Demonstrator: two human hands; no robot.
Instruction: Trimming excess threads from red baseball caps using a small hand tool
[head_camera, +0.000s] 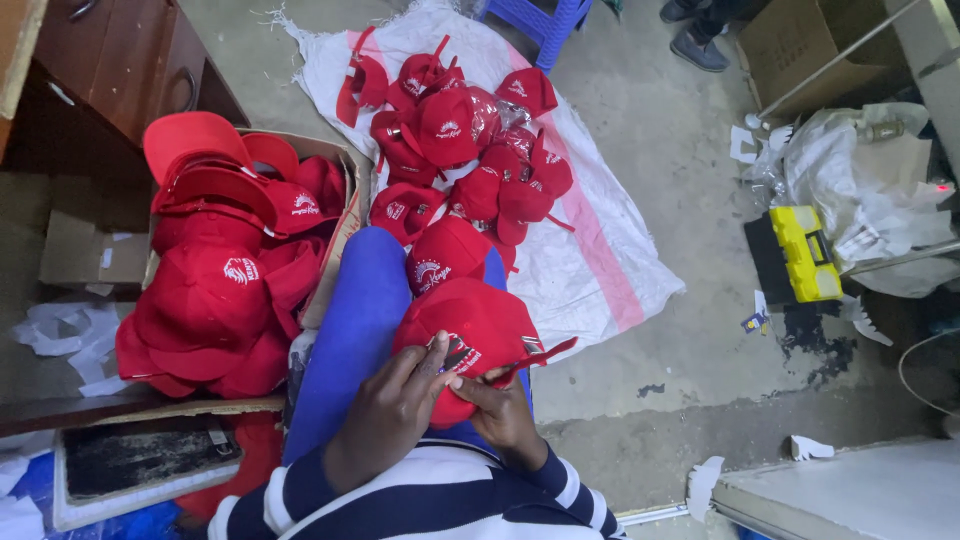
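A red cap (478, 322) with a white and dark emblem lies on my lap, over my blue trouser legs. My left hand (392, 410) grips its near edge by the emblem. My right hand (503, 408) pinches the cap's front beside a red strap (540, 357) that sticks out to the right. A second red cap (446, 250) rests on my knee just beyond.
A cardboard box (345, 225) on my left is heaped with red caps (215, 290). More red caps (460, 140) lie on a white sack (590, 250) spread on the concrete floor. A yellow tool case (805, 253), a blue stool (540, 22) and another person's shoes (697, 45) are farther off.
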